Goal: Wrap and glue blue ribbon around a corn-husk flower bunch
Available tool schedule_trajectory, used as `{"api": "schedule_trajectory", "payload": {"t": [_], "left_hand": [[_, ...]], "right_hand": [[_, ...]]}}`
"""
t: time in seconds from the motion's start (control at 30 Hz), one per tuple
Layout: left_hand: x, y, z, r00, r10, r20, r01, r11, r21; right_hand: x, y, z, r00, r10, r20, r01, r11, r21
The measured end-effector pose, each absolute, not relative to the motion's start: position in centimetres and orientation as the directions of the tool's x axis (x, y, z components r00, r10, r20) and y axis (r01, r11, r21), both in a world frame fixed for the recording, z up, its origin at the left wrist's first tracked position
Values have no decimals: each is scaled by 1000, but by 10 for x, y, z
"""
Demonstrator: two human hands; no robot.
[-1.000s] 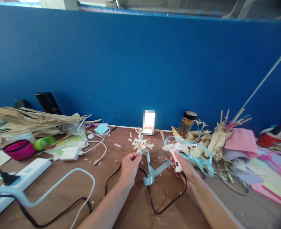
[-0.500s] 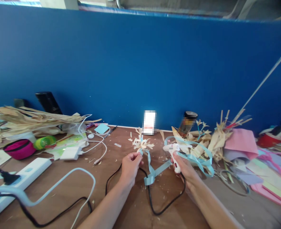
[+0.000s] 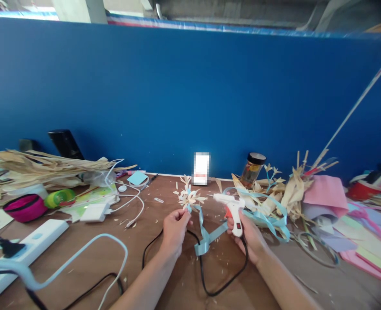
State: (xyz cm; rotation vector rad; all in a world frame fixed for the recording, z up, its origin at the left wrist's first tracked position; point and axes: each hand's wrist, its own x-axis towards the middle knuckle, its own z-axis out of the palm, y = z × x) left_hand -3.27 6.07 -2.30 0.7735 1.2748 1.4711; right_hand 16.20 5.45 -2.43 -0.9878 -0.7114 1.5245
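just below the middle of the frame, the person's left hand [image 3: 176, 230] pinches, thumb against fingers, the light blue base of a pale, straw-coloured flower with many thin, pointed petals [image 3: 190, 197]. the petals spread just above the fingertips, clear of the grip, and only the base sits inside the pinch. a shiny, light blue satin ribbon [image 3: 219, 233] hangs down from beside that base, folds over near the lower middle of the frame and runs up rightward toward the other hand.

right of centre, the right hand [image 3: 247, 234] is wrapped around the handle of a white plastic glue gun with a red trigger [image 3: 236, 204]. its body rises above the fist, and its thin nozzle points left, very near the petals; from where i stand i cannot tell if the 2 touch, nor whether the trigger is squeezed. a thin black rubbery cord [image 3: 214, 295] drops from the handle and loops across the brown tabletop [image 3: 164, 275] at the lower middle.

behind the glue gun, a clear jar with a black lid [image 3: 252, 170] leans to the right. at the far left lie long, dry, tan husks [image 3: 42, 164], with a round magenta fabric pouch [image 3: 25, 209] below them.
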Motion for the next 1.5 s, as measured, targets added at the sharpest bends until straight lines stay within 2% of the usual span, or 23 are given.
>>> {"api": "schedule_trajectory", "payload": {"t": [0.17, 0.4, 0.6, 0.8, 1.17, 1.5], "left_hand": [[-33, 62, -27, -297, 944, -147, -280, 61, 958], [-32, 62, -24, -278, 948, -158, -305, 69, 950], [-33, 62, -26, -252, 956, -150, -310, 67, 948], [-34, 61, -26, -249, 958, -145, -273, 74, 959], [-33, 61, -24, -251, 957, -147, -285, 73, 956], [-34, 61, -23, -267, 956, -126, -244, 60, 968]], "right_hand": [[170, 55, -14, -216, 965, -146, -640, -253, -725], [172, 49, -5, -309, 944, -115, -646, -297, -703], [175, 49, -12, -460, 887, -41, -679, -382, -627], [176, 48, -16, -545, 838, 7, -638, -410, -652], [176, 47, -18, -558, 830, 4, -627, -419, -656], [176, 45, -21, -597, 802, -1, -563, -420, -712]]}}
